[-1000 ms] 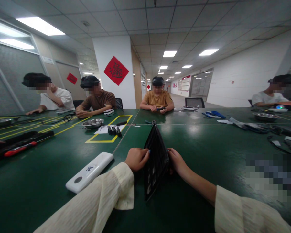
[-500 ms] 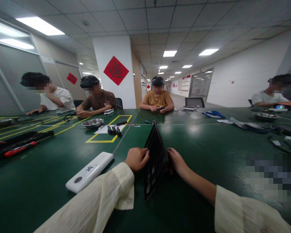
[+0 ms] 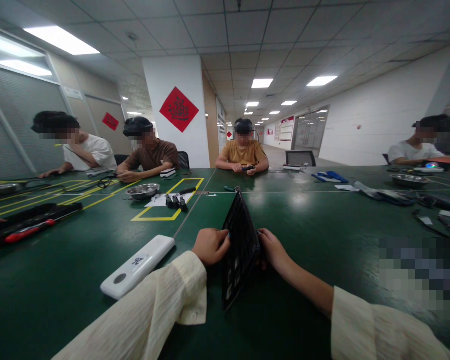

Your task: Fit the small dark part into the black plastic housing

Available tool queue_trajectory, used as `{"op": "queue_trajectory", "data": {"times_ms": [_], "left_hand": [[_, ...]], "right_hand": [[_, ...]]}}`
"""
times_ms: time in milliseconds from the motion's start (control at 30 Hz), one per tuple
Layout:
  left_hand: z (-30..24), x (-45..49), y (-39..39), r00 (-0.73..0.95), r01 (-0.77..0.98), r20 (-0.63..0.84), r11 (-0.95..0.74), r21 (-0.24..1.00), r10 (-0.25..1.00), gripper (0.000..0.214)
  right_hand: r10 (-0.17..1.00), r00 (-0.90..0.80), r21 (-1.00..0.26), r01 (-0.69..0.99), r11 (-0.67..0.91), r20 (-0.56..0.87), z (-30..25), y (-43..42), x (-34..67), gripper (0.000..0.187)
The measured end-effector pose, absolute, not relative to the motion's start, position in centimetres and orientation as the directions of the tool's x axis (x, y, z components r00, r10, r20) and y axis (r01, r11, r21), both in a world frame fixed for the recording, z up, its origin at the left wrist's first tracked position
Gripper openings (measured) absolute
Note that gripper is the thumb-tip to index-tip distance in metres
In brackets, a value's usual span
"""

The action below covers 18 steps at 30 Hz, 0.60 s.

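A thin black panel (image 3: 240, 255) stands upright on edge in front of me, tilted a little, with rows of recesses on its left face and some pale pieces low down. My right hand (image 3: 274, 248) grips its right side, thumb at the edge and fingers behind, partly hidden. Against the left face, my left hand (image 3: 211, 246) is closed in a pinch. A small bluish spot shows at its fingertips; what it holds, if anything, I cannot make out. Left of that hand lies a white oblong device (image 3: 138, 267) marked 26.
Beyond, on the green table (image 3: 303, 215), are a metal bowl (image 3: 143, 191), black cylindrical parts (image 3: 177, 202) and a blue item (image 3: 330, 177). A red-handled tool (image 3: 30, 231) lies in a black case at left. Co-workers sit around the far side.
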<state>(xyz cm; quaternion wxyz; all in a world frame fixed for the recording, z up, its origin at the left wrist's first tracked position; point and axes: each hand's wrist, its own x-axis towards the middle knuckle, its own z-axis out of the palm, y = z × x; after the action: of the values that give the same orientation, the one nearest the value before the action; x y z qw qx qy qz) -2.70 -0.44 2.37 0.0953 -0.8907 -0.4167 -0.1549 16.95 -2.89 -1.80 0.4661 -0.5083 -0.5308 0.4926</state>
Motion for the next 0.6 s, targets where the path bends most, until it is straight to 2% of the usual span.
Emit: {"op": "queue_trajectory", "data": {"times_ms": [133, 367, 600], "left_hand": [[2.06, -2.68, -0.21, 0.602, 0.781, 0.337, -0.621, -0.062, 0.723, 0.048], [2.08, -2.45, -0.4, 0.547, 0.815, 0.369, -0.579, -0.03, 0.751, 0.043], [2.1, -2.49, -0.25, 0.556, 0.806, 0.354, -0.591, -0.012, 0.752, 0.047]], "right_hand": [[0.999, -0.034, -0.996, 0.093, -0.016, -0.019, -1.28, -3.16, 16.74, 0.03], [0.999, -0.031, -0.996, 0.083, -0.015, -0.018, -1.27, -3.07, 16.74, 0.032], [0.999, -0.031, -0.996, 0.083, -0.02, -0.023, -1.32, -3.14, 16.82, 0.032]]}}
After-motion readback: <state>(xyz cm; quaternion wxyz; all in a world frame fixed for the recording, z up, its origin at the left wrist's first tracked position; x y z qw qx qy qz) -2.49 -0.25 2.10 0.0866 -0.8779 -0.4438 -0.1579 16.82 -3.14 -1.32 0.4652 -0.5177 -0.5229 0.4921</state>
